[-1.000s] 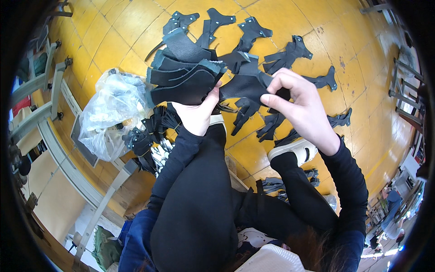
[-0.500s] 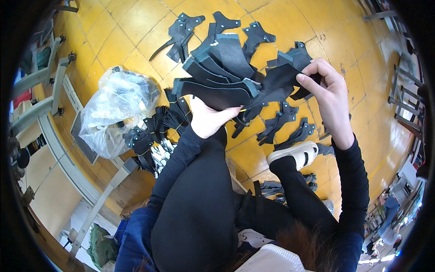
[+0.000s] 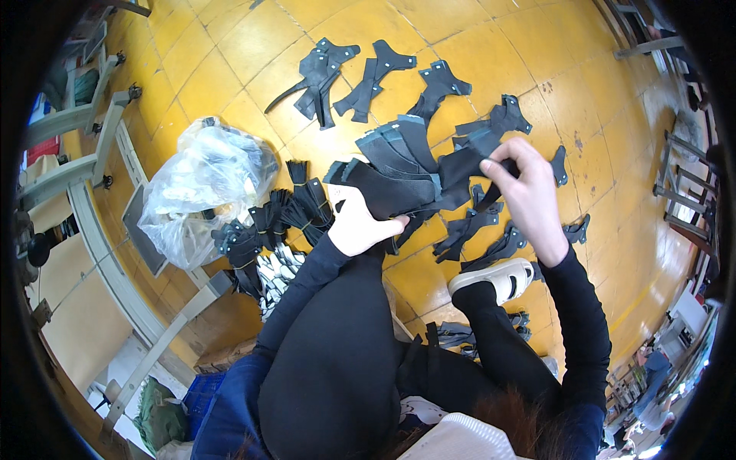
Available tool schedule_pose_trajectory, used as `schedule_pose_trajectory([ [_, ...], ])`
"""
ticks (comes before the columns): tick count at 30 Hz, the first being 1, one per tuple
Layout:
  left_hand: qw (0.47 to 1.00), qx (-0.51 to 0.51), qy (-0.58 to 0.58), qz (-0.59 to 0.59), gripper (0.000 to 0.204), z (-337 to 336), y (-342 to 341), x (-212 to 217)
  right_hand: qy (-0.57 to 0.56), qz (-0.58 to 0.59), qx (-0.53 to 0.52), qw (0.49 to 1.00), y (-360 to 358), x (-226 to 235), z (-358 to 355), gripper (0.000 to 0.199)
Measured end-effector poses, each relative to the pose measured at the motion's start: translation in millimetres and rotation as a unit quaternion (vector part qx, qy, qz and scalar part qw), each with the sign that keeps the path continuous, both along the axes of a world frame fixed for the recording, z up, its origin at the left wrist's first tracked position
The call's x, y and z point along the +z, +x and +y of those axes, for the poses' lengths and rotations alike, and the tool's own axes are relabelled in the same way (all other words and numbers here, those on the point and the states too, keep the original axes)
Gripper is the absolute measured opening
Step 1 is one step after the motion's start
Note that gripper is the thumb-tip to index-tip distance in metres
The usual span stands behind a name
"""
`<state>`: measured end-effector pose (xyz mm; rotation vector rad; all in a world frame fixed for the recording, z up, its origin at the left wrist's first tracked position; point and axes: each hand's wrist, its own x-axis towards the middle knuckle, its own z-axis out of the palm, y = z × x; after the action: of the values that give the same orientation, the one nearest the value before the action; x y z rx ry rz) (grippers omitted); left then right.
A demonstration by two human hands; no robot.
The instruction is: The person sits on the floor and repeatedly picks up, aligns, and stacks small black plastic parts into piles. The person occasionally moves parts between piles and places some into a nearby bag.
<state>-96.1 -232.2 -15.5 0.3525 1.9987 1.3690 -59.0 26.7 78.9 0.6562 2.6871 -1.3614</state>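
My left hand (image 3: 359,226) grips the lower end of a fanned stack of flat black leather pieces (image 3: 399,172), held above my knee. My right hand (image 3: 529,195) pinches the top black piece (image 3: 469,162) of that stack at its right edge. Both arms are in black sleeves. Below the hands, more black cut pieces (image 3: 471,226) lie on the yellow tiled floor (image 3: 230,69), beside my foot in a white sandal and black sock (image 3: 494,280).
Several separate black pieces (image 3: 383,73) are spread out on the floor farther away. A crumpled clear plastic bag (image 3: 203,192) lies at the left next to tied bundles of black parts (image 3: 268,230). A grey table frame (image 3: 92,169) runs along the left; metal stands (image 3: 682,184) are at the right.
The stack has dropped lower and come closer to my knee. My right hand has moved from the stack's top right down to its right edge, pinching the top piece.
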Motion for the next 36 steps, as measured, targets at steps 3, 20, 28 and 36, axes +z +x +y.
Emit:
schedule_pose_trajectory([
  [3,1.0,0.016,0.0,0.012,0.044,-14.0,3.1,-18.5,0.078,0.077,-0.056,0.992,0.2,-18.7,31.2,0.014],
  [20,0.949,-0.207,-0.23,0.058,0.117,-78.6,-27.2,-58.5,-0.159,0.156,-0.056,0.973,8.1,-1.1,36.1,0.02],
  [28,0.978,-0.146,0.064,0.135,0.098,11.0,-51.3,35.8,-0.312,0.006,0.131,0.941,-4.5,-3.8,-4.6,0.031],
  [36,0.943,-0.092,0.219,-0.235,0.032,59.1,-43.5,52.4,-0.467,0.038,-0.026,0.883,-17.9,-2.2,-23.0,0.038],
])
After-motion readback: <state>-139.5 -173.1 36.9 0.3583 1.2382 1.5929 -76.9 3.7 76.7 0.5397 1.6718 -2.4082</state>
